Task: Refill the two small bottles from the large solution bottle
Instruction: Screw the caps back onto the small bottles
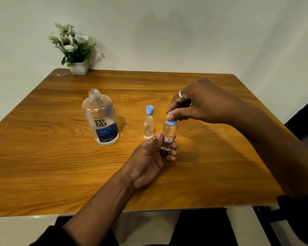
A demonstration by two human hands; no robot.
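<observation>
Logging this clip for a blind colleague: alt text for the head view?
Left hand holds a small bottle while right hand grips its blue cap. On the wooden table: an uncapped small bottle, loose cap, open large solution bottle.

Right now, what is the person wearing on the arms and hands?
Both forearms are bare. The right hand wears one plain silver ring on a finger; the left hand shows no jewellery. Dark sleeve fabric appears only near the elbows, at the bottom edge of the picture.
</observation>
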